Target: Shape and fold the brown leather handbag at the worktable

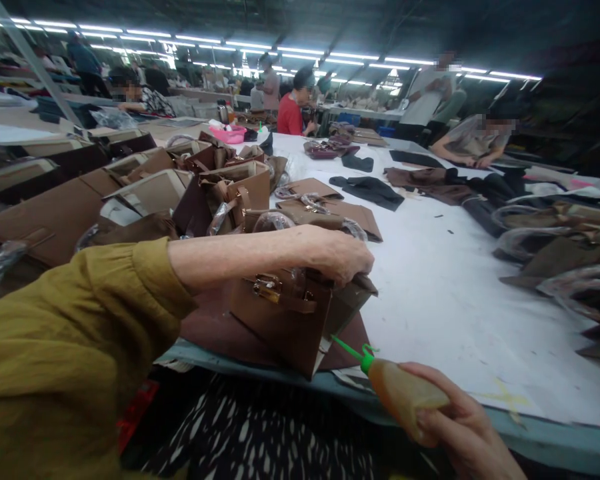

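A brown handbag (285,327) with a gold clasp stands near the table's front edge on a dark reddish-brown sheet (205,333). My left hand (337,257) reaches across its top, fingers closed on the upper edge of the side panel at the right end. In my right hand (450,413) is a squeeze bottle (405,393) of amber liquid with a green nozzle. The nozzle's tip points at the lower side edge of the bag, at or very near it; whether it touches I cannot tell.
More brown handbags (150,187) crowd the table on the left and behind. Others with plastic-wrapped handles (555,247) lie along the right edge. Dark fabric pieces (370,191) lie on the white tabletop (445,287). Several people work farther back, one in a red top (291,115).
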Demonstrator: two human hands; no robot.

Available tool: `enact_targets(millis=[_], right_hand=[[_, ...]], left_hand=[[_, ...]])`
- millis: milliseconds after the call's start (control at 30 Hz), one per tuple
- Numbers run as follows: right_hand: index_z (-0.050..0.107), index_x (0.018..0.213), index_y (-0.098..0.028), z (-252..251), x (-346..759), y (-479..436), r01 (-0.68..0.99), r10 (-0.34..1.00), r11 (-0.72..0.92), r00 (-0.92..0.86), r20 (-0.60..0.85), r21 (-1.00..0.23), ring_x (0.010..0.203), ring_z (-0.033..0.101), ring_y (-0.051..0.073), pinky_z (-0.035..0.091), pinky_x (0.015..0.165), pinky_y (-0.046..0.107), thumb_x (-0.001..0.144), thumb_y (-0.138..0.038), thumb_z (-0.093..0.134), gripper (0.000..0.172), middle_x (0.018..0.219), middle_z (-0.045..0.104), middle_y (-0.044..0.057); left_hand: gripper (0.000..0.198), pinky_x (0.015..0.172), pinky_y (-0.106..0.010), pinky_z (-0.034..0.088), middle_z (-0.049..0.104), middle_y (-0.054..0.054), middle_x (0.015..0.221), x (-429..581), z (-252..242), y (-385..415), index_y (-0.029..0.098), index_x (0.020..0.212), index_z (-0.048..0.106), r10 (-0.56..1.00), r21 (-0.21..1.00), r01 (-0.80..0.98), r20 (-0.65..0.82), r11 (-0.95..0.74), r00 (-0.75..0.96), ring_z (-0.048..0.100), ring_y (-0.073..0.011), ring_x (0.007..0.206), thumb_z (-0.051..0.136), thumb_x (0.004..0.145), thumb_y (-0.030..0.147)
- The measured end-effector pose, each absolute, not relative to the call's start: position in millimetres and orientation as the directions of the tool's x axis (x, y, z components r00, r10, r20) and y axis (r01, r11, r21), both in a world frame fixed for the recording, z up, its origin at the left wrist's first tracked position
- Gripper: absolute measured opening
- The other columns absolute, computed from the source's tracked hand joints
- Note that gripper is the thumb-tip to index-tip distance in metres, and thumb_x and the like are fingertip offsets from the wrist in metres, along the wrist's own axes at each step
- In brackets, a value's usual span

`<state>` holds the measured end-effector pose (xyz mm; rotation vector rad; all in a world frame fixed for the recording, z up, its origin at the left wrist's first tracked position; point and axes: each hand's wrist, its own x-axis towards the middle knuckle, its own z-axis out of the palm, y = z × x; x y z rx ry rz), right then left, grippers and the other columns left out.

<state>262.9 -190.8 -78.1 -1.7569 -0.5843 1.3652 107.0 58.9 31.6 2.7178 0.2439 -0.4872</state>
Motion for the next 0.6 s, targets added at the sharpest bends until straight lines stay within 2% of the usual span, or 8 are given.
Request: enact_targets(millis=[167, 267, 400, 533, 600], right_hand=[[0.063, 0.100, -0.021, -82.1, 251.2, -200.4, -0.237, 0.727, -0.599, 0.240, -0.644, -0.765, 0.064, 0.052, 0.017, 0.039, 0.050, 0.023, 0.057, -0.032, 0.068, 0.044, 0.082, 0.064, 0.003], [0.060, 0.102, -0.025, -81.7, 248.3, -202.7, -0.364, 0.710, -0.578, 0.218, -0.670, -0.731, 0.057, 0.047, 0.014, 0.038, 0.046, 0.022, 0.060, -0.037, 0.070, 0.045, 0.077, 0.061, 0.000], [0.057, 0.106, -0.025, -84.2, 249.7, -203.5, -0.406, 0.733, -0.576, 0.129, -0.668, -0.710, 0.061, 0.049, 0.016, 0.040, 0.045, 0.024, 0.061, -0.041, 0.071, 0.050, 0.085, 0.061, 0.003], [0.056, 0.108, -0.024, -85.1, 247.9, -202.9, -0.462, 0.747, -0.538, 0.127, -0.652, -0.706, 0.065, 0.049, 0.016, 0.040, 0.046, 0.023, 0.063, -0.039, 0.071, 0.050, 0.091, 0.061, 0.004], [0.055, 0.109, -0.025, -84.0, 246.4, -201.9, -0.508, 0.748, -0.504, 0.148, -0.647, -0.699, 0.067, 0.049, 0.017, 0.041, 0.047, 0.023, 0.063, -0.040, 0.071, 0.052, 0.093, 0.061, 0.004]], left_hand=[[0.017, 0.058, -0.026, 0.030, 0.058, -0.006, 0.083, 100.4, 40.5, 46.3, 0.010, 0.091, 0.060, 0.062, 0.186, 0.147, -0.401, -0.971, 0.914, 0.047, -0.0144, 0.071, 0.049, 0.078, 0.009], [0.018, 0.062, -0.027, 0.031, 0.057, -0.008, 0.087, 90.6, 45.8, 35.5, 0.008, 0.098, 0.056, 0.081, 0.168, 0.154, -0.378, -0.974, 0.922, 0.048, -0.0150, 0.076, 0.045, 0.084, 0.011], [0.020, 0.063, -0.029, 0.030, 0.054, -0.007, 0.092, 71.8, 55.4, 20.1, 0.008, 0.103, 0.051, 0.044, 0.180, 0.094, -0.264, -0.979, 0.963, 0.046, -0.0159, 0.077, 0.042, 0.084, 0.010], [0.023, 0.061, -0.031, 0.030, 0.054, -0.006, 0.092, 61.2, 62.2, 14.0, 0.010, 0.105, 0.048, 0.051, 0.172, 0.108, -0.308, -0.979, 0.950, 0.045, -0.0169, 0.076, 0.043, 0.082, 0.010], [0.022, 0.062, -0.031, 0.030, 0.054, -0.006, 0.091, 60.7, 62.1, 17.7, 0.011, 0.104, 0.047, 0.036, 0.163, 0.080, -0.257, -0.983, 0.966, 0.045, -0.0165, 0.075, 0.043, 0.082, 0.009]])
